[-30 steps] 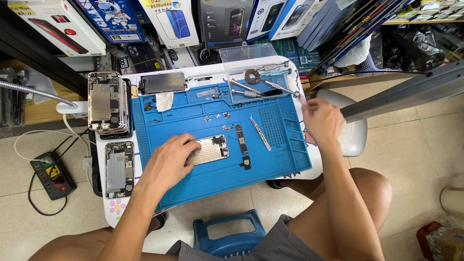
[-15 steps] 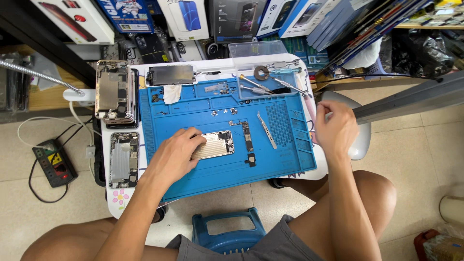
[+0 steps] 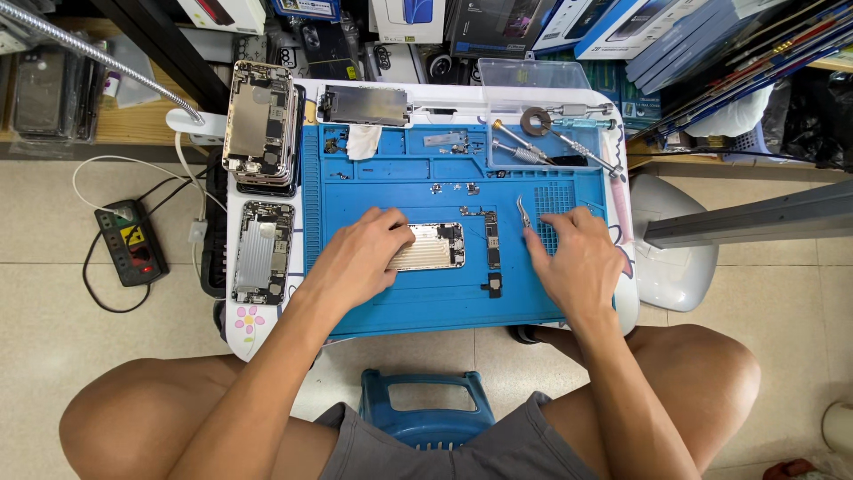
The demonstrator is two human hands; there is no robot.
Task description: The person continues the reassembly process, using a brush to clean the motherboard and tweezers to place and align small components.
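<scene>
A person's left hand (image 3: 360,258) lies flat on an opened phone housing (image 3: 431,246) at the middle of the blue repair mat (image 3: 391,191), fingers spread, gripping nothing. The right hand (image 3: 577,258), open and empty, hovers beside steel tweezers (image 3: 525,213); a steady press should keep the housing from sliding as the tweezers are lifted.

We're working bare-armed here, no sleeves, gloves, rings or watch on either the left hand (image 3: 360,258) or the right hand (image 3: 577,262). Just grey shorts (image 3: 444,444), knees bare, 2 plain hands, short nails.
</scene>
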